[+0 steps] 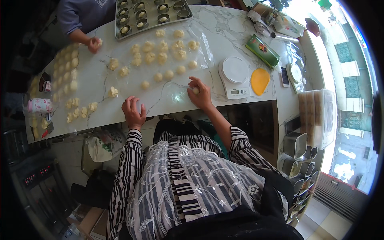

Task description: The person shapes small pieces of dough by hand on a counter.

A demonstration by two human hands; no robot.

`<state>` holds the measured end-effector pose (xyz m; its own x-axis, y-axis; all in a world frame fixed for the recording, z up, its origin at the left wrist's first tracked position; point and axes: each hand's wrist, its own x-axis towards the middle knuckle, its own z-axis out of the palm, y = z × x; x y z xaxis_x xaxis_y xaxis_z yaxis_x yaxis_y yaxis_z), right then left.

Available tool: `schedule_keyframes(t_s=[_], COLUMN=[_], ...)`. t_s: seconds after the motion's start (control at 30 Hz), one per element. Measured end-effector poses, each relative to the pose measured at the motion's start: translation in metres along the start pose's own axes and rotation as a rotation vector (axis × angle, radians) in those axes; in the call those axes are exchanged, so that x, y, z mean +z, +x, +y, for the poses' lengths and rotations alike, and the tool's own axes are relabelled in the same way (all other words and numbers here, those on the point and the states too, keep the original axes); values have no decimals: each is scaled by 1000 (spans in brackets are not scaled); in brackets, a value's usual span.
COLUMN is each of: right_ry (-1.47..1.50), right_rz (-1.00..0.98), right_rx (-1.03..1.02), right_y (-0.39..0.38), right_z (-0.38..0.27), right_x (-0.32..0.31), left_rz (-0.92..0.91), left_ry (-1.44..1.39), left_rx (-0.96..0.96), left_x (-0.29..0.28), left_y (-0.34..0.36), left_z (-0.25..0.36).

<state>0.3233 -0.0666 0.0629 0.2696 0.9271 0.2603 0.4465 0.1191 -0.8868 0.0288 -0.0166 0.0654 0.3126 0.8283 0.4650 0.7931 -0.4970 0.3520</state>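
On the marble worktop, my right hand (200, 95) is cupped with curled fingers round a small dough ball (195, 91). My left hand (134, 112) rests near the front edge, its fingers bent down toward the surface; what lies under the palm is hidden. Between and beyond my hands runs a slanting row of smooth dough balls (169, 75). Rough dough lumps (162, 46) are grouped further back on clear plastic film. One loose lump (113, 92) sits just past my left hand.
A white digital scale (234, 76) and a yellow dough scraper (260, 81) lie to the right. A tray (150, 24) of round moulds stands at the back. Across the table, a co-worker's hand (94, 45) holds some dough. Covered dough balls (66, 64) fill the left end.
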Motion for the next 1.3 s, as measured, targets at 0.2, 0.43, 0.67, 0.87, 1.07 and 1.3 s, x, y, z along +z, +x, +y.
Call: schedule_keyframes(t_s=[0.2,0.43,0.67,0.87,1.07,1.3], right_ry=[15,-214,75,11,-83,-1], right_rz=[-112,-277,59,85,180,12], right_rx=[-1,42,-33,-99,-104,-106], right_y=[-4,-4,7,-6,27,-4], right_z=[-15,-19,-5,2,4,8], right_x=[-32,-42,5,16,22,-4], left_rz=[18,27,33,30,11,20], left_ry=[-1,1,-4,35,-10,12], left_rx=[-6,-9,6,-13,13,-11], left_x=[0,0,4,0,3,-2], left_y=[-3,-1,0,-3,1,-3], left_z=[-4,-1,-2,-5,1,-2])
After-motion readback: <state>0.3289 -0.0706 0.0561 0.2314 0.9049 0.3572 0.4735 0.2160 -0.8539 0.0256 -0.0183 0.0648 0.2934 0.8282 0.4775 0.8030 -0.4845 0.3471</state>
